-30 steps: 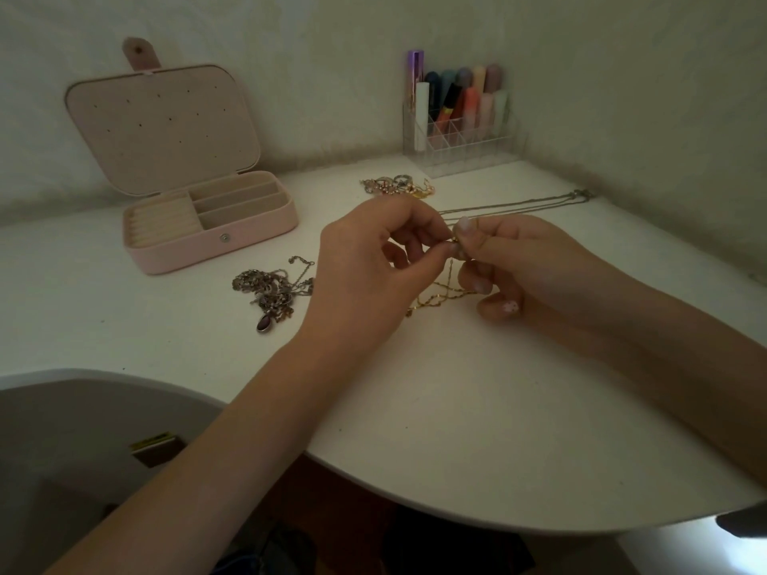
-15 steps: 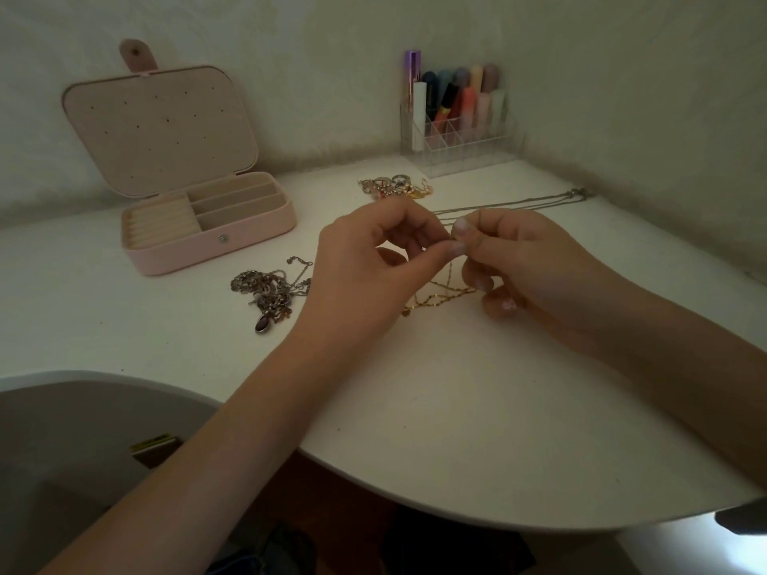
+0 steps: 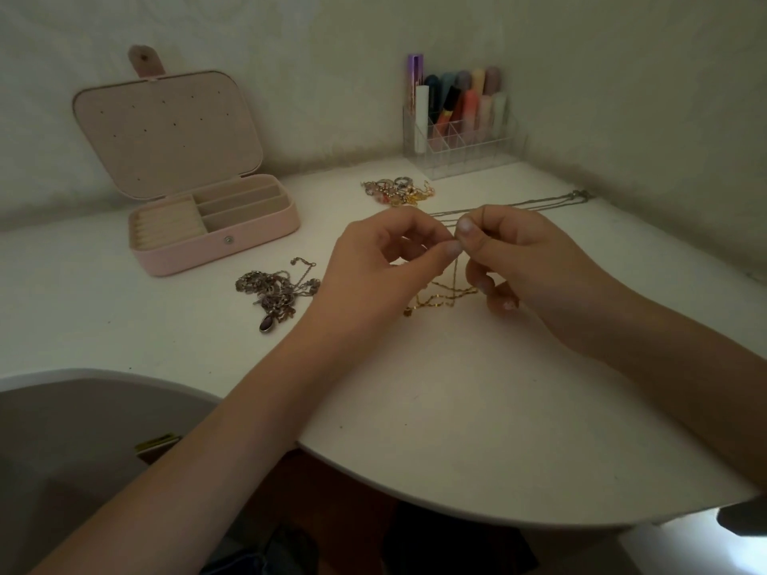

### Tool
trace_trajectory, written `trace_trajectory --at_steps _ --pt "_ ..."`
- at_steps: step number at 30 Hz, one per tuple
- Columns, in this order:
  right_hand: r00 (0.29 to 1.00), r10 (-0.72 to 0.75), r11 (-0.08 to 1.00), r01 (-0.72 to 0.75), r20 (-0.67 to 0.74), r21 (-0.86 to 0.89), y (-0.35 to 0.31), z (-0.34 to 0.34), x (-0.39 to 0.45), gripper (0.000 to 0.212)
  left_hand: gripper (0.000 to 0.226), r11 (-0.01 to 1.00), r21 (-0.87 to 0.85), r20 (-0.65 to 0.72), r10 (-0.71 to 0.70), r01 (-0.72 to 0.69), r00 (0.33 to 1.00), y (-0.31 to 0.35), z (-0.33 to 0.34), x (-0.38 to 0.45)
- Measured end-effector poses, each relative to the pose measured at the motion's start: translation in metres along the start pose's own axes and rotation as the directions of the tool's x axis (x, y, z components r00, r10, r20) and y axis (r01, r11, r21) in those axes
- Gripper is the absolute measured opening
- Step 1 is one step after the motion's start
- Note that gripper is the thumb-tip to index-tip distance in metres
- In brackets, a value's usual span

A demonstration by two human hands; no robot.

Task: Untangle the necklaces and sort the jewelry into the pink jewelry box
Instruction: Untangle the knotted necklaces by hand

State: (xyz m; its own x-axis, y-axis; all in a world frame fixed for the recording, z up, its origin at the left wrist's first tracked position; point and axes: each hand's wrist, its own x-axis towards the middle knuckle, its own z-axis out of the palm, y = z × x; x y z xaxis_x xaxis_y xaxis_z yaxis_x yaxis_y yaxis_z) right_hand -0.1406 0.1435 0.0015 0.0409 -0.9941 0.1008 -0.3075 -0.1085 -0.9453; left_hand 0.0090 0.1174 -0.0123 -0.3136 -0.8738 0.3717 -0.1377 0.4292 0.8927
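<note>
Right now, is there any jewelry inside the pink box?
No, the open pink jewelry box shows only bare compartments; the silver tangle lies on the table.

Gold chain [image 3: 446,294]: your left hand [image 3: 373,271] and right hand [image 3: 535,267] cover its upper part, so the pinch point is hidden from you. Silver chain heap [image 3: 276,290]: links too fine to count separately. Dark object [image 3: 743,518]: cut off at the right edge.

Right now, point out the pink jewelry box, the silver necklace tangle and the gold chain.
pink jewelry box [image 3: 199,255]: head view, front wall of the base.
silver necklace tangle [image 3: 274,293]: head view, middle of the heap.
gold chain [image 3: 440,298]: head view, loops lying on the table.
</note>
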Motion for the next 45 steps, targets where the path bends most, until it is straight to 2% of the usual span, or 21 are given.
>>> trace_trajectory --at_steps 4,7,12,17,20,25,30,33,36,41,45 --pt "0.996 0.045 0.988 -0.056 0.08 0.145 -0.0012 0.0002 -0.0001 0.027 0.009 0.978 -0.168 0.094 -0.108 0.122 0.99 -0.0005 -0.0011 0.0024" --pt "0.991 0.067 0.976 -0.089 0.116 0.2 -0.0015 -0.0001 -0.0002 0.029 0.01 0.907 -0.328 0.196 -0.209 0.265 0.958 0.0019 -0.0012 0.0025" --pt "0.977 0.079 0.957 -0.13 0.199 0.258 -0.0012 -0.0021 0.0006 0.023 0.017 0.851 -0.396 0.238 -0.269 0.346 0.933 0.0055 -0.0003 0.0034" --pt "0.981 0.068 0.972 -0.107 0.181 0.211 -0.0008 -0.0009 0.0014 0.025 0.016 0.824 -0.414 0.254 -0.303 0.386 0.919 0.0065 0.0008 0.0039" --pt "0.992 0.05 0.994 -0.06 0.112 0.093 -0.0007 -0.0001 0.0017 0.028 0.016 0.839 -0.401 0.236 -0.295 0.369 0.926 0.0053 0.0016 0.0042" --pt "0.996 0.03 0.994 -0.038 0.078 0.098 -0.0018 -0.002 0.0014 0.025 0.019 0.859 -0.41 0.202 -0.241 0.305 0.949 0.0033 0.0009 0.0045" --pt "0.999 0.021 1.0 -0.021 0.031 0.012 -0.0006 -0.0025 0.0023 0.026 0.019 0.853 -0.453 0.164 -0.205 0.259 0.965 0.0029 -0.0004 0.0045" --pt "1.0 0.002 1.0 -0.001 0.022 -0.018 -0.0004 -0.0018 0.0015 0.029 0.005 0.849 -0.475 0.174 -0.168 0.232 0.97 0.0031 -0.0005 0.0033" --pt "0.999 -0.005 0.999 0.006 0.033 -0.04 0.0007 0.0003 0.001 0.027 0.023 0.913 -0.373 0.148 -0.118 0.166 0.982 0.0003 0.0002 0.0026" --pt "0.997 -0.005 1.0 0.003 0.072 0.031 0.0009 0.0006 0.0012 0.024 0.021 0.939 -0.33 0.055 -0.077 0.091 0.995 0.0002 -0.0012 0.004" --pt "0.996 0.007 0.993 -0.017 0.086 0.117 0.0008 0.0006 0.0007 0.021 0.017 0.968 -0.248 0.051 -0.025 0.037 0.998 0.0015 -0.0002 0.0049"
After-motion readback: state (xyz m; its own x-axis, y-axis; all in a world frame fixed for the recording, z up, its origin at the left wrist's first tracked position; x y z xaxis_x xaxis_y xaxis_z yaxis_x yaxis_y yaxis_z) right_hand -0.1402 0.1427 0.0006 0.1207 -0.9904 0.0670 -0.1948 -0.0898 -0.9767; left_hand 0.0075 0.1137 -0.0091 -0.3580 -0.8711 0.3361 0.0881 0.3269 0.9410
